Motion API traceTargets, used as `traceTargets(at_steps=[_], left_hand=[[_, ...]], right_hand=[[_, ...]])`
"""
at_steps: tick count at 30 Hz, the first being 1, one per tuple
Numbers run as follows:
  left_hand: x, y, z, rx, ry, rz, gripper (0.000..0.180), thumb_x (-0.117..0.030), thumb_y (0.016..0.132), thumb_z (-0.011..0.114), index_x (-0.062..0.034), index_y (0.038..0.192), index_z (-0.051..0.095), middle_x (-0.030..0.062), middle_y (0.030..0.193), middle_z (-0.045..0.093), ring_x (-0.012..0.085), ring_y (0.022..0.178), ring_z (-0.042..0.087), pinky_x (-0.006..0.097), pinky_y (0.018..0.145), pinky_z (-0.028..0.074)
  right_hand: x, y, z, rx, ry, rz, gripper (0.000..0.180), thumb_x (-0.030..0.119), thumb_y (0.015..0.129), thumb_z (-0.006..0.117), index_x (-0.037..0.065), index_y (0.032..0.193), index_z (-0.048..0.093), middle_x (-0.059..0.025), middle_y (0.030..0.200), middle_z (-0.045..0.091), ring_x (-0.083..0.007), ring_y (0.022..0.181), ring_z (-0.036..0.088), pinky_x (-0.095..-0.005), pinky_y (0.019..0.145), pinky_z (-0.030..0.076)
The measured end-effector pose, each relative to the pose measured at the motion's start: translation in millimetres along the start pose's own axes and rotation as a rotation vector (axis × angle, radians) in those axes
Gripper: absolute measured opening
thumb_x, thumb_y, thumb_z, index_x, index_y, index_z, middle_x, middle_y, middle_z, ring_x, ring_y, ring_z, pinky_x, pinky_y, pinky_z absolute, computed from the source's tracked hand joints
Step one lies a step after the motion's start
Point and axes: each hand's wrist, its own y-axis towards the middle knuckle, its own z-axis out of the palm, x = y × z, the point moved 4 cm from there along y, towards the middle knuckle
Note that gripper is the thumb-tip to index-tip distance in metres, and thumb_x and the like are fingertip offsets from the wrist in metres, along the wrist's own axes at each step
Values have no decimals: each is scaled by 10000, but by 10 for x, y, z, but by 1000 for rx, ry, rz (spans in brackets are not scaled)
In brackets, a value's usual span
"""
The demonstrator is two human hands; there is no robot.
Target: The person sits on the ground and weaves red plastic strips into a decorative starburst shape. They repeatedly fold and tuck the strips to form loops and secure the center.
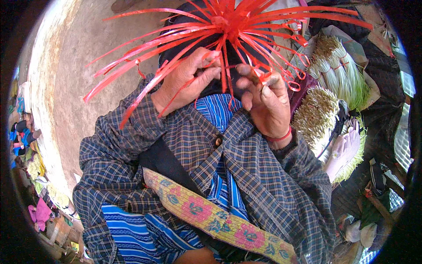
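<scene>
A big bunch of red plastic strips (228, 28) fans out in front of me, gathered at its middle, with loose ends curling and drooping around my hands. My left hand (184, 83) is closed, thumb against fingers, on one of these red strips; a thin length trails down past the wrist. Opposite it, my right hand (273, 103) pinches a crumpled red strip between thumb and forefinger, its other fingers bent and partly blurred. Between the two hands, several strips hang over dark fabric and my blue striped garment (217, 110).
Tied bundles of pale stalks with green ends (338, 72) lie at right, with another bundle (315, 116) close by my right forearm. Black sheeting (382, 119) spreads beyond them. Concrete floor (88, 75) stretches along the left. A flowered woven strap (220, 218) crosses my body.
</scene>
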Motion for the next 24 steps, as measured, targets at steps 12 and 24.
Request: traceTargets(at_steps=[12, 24], left_hand=[[124, 45, 9, -3, -162, -119, 147, -153, 841, 576, -20, 904, 564, -13, 752, 511, 43, 665, 454, 202, 582, 383], [181, 93, -14, 77, -382, -310, 102, -112, 832, 586, -19, 873, 584, 29, 860, 584, 107, 816, 549, 229, 757, 433]], right_hand=[[-40, 218, 188, 209, -1757, -422, 195, -1, 669, 627, 69, 850, 610, -118, 1058, 549, -267, 858, 582, -324, 690, 470], [-40, 266, -6, -21, -1362, -270, 115, 100, 727, 658, 53, 811, 596, -102, 810, 577, -247, 742, 582, -316, 636, 462]])
